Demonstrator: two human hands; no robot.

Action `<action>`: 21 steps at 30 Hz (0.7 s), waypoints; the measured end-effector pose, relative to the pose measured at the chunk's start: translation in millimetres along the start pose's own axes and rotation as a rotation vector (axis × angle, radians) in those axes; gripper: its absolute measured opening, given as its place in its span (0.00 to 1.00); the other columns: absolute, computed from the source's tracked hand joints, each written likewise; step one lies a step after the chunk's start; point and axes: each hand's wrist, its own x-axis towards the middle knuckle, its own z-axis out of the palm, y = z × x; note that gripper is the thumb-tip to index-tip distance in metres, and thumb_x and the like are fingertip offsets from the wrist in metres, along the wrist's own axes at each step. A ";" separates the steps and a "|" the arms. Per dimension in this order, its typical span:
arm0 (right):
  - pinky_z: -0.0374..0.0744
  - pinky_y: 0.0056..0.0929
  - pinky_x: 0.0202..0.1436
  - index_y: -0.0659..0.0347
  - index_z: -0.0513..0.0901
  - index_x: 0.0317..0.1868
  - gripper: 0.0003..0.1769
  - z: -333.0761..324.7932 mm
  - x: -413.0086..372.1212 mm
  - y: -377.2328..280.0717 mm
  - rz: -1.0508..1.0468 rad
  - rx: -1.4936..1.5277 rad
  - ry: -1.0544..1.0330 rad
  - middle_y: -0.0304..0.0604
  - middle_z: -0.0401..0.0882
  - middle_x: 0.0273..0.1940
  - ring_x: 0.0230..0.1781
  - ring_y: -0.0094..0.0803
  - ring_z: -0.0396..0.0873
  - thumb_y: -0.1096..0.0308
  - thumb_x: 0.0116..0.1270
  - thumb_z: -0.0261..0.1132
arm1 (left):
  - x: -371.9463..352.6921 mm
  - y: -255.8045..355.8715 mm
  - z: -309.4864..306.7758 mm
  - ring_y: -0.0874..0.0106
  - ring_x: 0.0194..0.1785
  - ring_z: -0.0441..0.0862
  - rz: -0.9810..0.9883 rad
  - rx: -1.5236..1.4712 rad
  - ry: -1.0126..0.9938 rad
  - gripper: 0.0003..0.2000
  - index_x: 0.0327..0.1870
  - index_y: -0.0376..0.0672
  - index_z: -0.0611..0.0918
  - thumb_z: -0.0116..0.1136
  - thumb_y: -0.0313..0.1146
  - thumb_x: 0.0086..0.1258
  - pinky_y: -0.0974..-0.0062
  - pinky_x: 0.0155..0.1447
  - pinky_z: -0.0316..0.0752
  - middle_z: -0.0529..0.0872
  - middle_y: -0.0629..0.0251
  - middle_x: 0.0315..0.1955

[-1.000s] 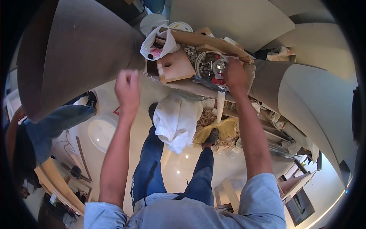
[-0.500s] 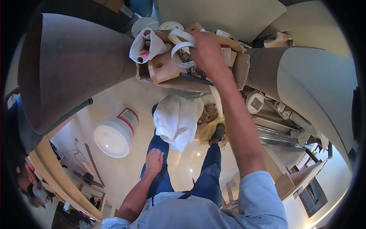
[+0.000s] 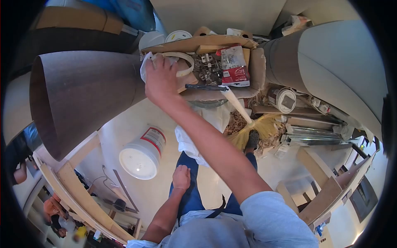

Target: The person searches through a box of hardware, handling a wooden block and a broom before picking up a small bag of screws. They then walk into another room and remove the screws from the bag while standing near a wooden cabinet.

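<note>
While the right hand [image 3: 161,79] is stretching across to the left end of the cluttered cardboard box [image 3: 256,68], its fingers are curling down over a coil of pale strip [image 3: 186,56] and appear to be gripping it. The coil is lying at that end of the box, beside a heap of small metal fittings [image 3: 209,68] and a red packet [image 3: 235,75]. The left hand [image 3: 181,177] is lying loose on the thigh, holding nothing. The strip is looking thin, light and springy, so the loops are probably wanting to slip apart or unwind. Pinching across all the loops together, at one side of the ring, is likely giving the surest hold. Squeezing hard is risking a kink.
</note>
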 end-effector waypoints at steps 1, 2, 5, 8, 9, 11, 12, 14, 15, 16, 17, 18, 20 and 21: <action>0.73 0.55 0.66 0.62 0.79 0.60 0.24 -14.6 6.1 12.2 0.012 0.295 -0.109 0.60 0.79 0.57 0.62 0.56 0.77 0.68 0.63 0.67 | 0.6 0.0 -0.9 0.49 0.44 0.81 0.002 0.002 0.001 0.08 0.36 0.41 0.77 0.61 0.33 0.74 0.51 0.49 0.77 0.81 0.52 0.36; 0.73 0.54 0.67 0.63 0.81 0.57 0.20 -25.2 7.2 23.9 0.023 0.591 -0.223 0.61 0.78 0.56 0.60 0.59 0.76 0.72 0.63 0.65 | -1.4 0.8 -0.8 0.50 0.44 0.81 0.001 0.003 0.001 0.08 0.36 0.41 0.77 0.61 0.34 0.74 0.51 0.50 0.77 0.81 0.52 0.36; 0.72 0.53 0.68 0.65 0.84 0.48 0.13 -41.2 -36.2 39.8 0.189 0.872 -0.093 0.64 0.78 0.55 0.60 0.63 0.75 0.74 0.64 0.62 | 1.0 -2.8 0.7 0.50 0.44 0.81 -0.026 0.000 -0.015 0.09 0.36 0.41 0.78 0.61 0.34 0.74 0.52 0.50 0.77 0.82 0.53 0.37; 0.73 0.51 0.70 0.66 0.83 0.53 0.17 -45.3 -91.0 67.4 -0.056 0.357 -0.019 0.66 0.75 0.62 0.64 0.65 0.74 0.76 0.64 0.61 | 3.2 -5.1 -2.9 0.50 0.45 0.81 -0.018 -0.028 0.001 0.09 0.36 0.41 0.78 0.61 0.35 0.74 0.52 0.51 0.77 0.82 0.53 0.37; 0.73 0.49 0.71 0.66 0.82 0.56 0.19 -36.3 -109.8 80.3 -0.030 0.267 -0.170 0.66 0.73 0.65 0.67 0.65 0.72 0.78 0.64 0.61 | 2.3 -6.9 -5.4 0.50 0.45 0.81 -0.018 -0.025 -0.003 0.09 0.36 0.41 0.78 0.61 0.35 0.74 0.52 0.51 0.77 0.82 0.53 0.37; 0.72 0.50 0.74 0.67 0.80 0.60 0.23 -37.4 -118.9 113.2 0.099 0.274 -0.127 0.68 0.71 0.67 0.70 0.65 0.70 0.80 0.62 0.61 | 4.6 -5.5 -6.8 0.50 0.45 0.81 -0.036 -0.011 -0.019 0.09 0.36 0.41 0.78 0.61 0.36 0.75 0.52 0.50 0.77 0.82 0.54 0.36; 0.72 0.50 0.74 0.67 0.80 0.60 0.23 -39.6 -114.7 125.3 0.095 0.270 -0.132 0.68 0.71 0.67 0.70 0.65 0.70 0.80 0.62 0.61 | 5.2 -4.9 -4.4 0.50 0.45 0.81 -0.039 -0.017 -0.020 0.09 0.36 0.41 0.78 0.61 0.36 0.75 0.52 0.50 0.77 0.82 0.54 0.36; 0.72 0.50 0.73 0.68 0.80 0.59 0.23 -34.0 -91.4 143.8 0.134 0.188 -0.186 0.68 0.75 0.62 0.69 0.65 0.71 0.81 0.61 0.60 | 4.1 -9.2 -3.3 0.50 0.44 0.81 -0.025 -0.008 -0.008 0.09 0.36 0.41 0.78 0.61 0.36 0.75 0.52 0.50 0.77 0.82 0.54 0.35; 0.75 0.50 0.69 0.67 0.79 0.58 0.22 -11.0 -80.0 154.2 0.097 0.131 -0.181 0.67 0.76 0.60 0.67 0.64 0.73 0.80 0.62 0.60 | 4.5 -9.0 -4.6 0.50 0.44 0.81 -0.022 -0.005 -0.009 0.09 0.36 0.41 0.78 0.61 0.36 0.75 0.52 0.50 0.77 0.82 0.54 0.35; 0.77 0.51 0.66 0.67 0.79 0.58 0.21 14.1 -62.9 165.0 0.056 0.077 -0.174 0.67 0.77 0.58 0.65 0.63 0.75 0.78 0.63 0.60 | 5.9 -6.9 -5.5 0.50 0.44 0.81 -0.030 -0.015 -0.011 0.09 0.36 0.41 0.78 0.61 0.36 0.75 0.52 0.50 0.77 0.82 0.54 0.35; 0.79 0.53 0.63 0.66 0.79 0.57 0.20 25.3 -37.7 170.9 0.228 0.113 -0.278 0.66 0.78 0.57 0.62 0.63 0.77 0.77 0.63 0.61 | 5.4 -4.8 -7.1 0.51 0.44 0.81 -0.039 -0.024 -0.013 0.09 0.36 0.41 0.78 0.61 0.36 0.75 0.52 0.50 0.77 0.82 0.54 0.35; 0.81 0.54 0.59 0.66 0.79 0.56 0.20 33.4 -16.7 176.2 0.401 0.147 -0.380 0.64 0.78 0.57 0.59 0.62 0.80 0.75 0.62 0.62 | 3.0 -3.1 -8.3 0.51 0.44 0.81 -0.036 -0.020 -0.009 0.09 0.36 0.41 0.78 0.61 0.36 0.75 0.52 0.50 0.77 0.82 0.54 0.35; 0.82 0.55 0.57 0.65 0.79 0.55 0.21 62.0 -0.2 182.3 0.437 0.109 -0.305 0.62 0.77 0.59 0.57 0.61 0.81 0.73 0.61 0.65 | 5.5 -1.7 -8.6 0.51 0.44 0.81 -0.045 0.006 -0.032 0.10 0.36 0.42 0.78 0.60 0.36 0.75 0.52 0.50 0.77 0.82 0.54 0.35; 0.84 0.56 0.54 0.64 0.79 0.54 0.21 70.3 1.3 180.2 0.475 0.069 -0.253 0.61 0.75 0.62 0.54 0.60 0.83 0.70 0.60 0.67 | 4.3 -2.7 -7.2 0.51 0.44 0.81 -0.042 0.011 -0.040 0.10 0.36 0.42 0.78 0.60 0.36 0.75 0.52 0.50 0.77 0.82 0.54 0.35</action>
